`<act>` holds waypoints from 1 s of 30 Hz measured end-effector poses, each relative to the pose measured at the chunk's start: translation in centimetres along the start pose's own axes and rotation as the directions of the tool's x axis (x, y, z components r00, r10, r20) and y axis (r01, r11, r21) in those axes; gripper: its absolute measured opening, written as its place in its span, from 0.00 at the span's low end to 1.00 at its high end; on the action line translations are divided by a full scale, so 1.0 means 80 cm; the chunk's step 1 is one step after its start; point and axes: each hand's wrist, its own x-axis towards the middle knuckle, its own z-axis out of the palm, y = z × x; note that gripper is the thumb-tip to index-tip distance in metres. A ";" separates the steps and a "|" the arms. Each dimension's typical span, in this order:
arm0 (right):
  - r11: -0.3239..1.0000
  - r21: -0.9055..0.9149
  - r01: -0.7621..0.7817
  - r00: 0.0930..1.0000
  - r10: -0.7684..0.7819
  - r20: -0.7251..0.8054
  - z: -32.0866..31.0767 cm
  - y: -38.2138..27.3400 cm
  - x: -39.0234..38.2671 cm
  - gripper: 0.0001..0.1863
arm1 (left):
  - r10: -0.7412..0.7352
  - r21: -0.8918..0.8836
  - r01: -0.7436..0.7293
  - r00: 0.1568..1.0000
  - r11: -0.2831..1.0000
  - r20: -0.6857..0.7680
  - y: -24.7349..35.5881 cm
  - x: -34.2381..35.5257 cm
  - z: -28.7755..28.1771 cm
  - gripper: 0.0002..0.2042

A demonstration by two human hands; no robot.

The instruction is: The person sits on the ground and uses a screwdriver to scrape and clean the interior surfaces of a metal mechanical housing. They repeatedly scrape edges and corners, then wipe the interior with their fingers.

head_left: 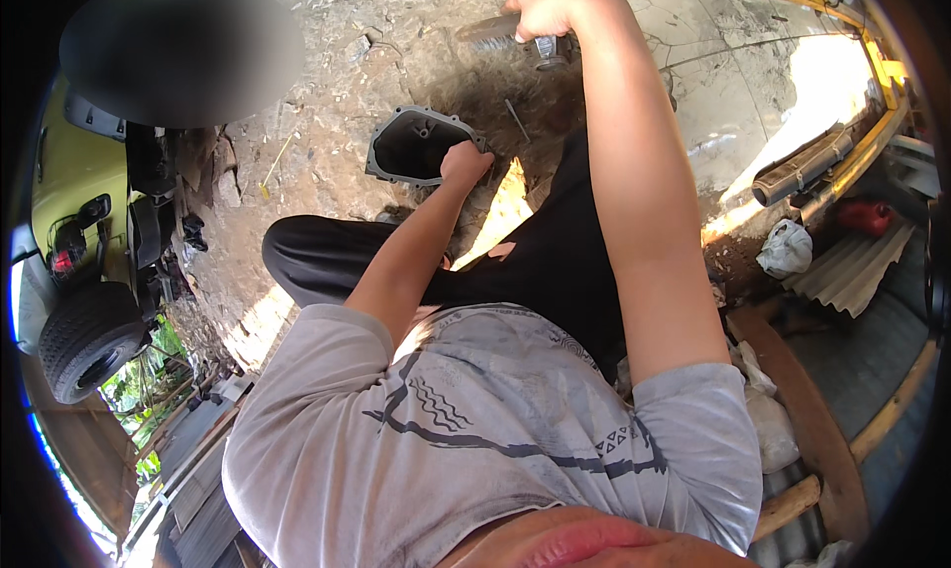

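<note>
A grey metal housing [377,150], open at the top with a dark hollow inside, sits on the dirt floor in front of me. My left hand [466,162] is closed on its right rim, fingers curled over the edge. Farther off to the right, my right hand [548,9] is closed at a ridged, greyish-brown part [487,35] that lies low over the ground. Close under that hand stands a short round metal piece [551,53]; whether the two are joined I cannot tell. Most of the right fingers are hidden behind the hand.
A thin metal rod [517,118] lies between the housing and my right arm. To the left stands a yellow-green vehicle [79,172] with a black tyre [91,345]. A yellow frame [877,68], a dark cylinder [807,167], a white bag [786,249] and corrugated sheet [852,271] are right.
</note>
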 end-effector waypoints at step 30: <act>0.989 0.131 -0.072 0.996 0.078 -0.038 0.034 -0.004 0.029 0.29 | 0.360 0.212 -0.367 0.930 0.906 0.070 -0.064 -0.083 0.053 0.10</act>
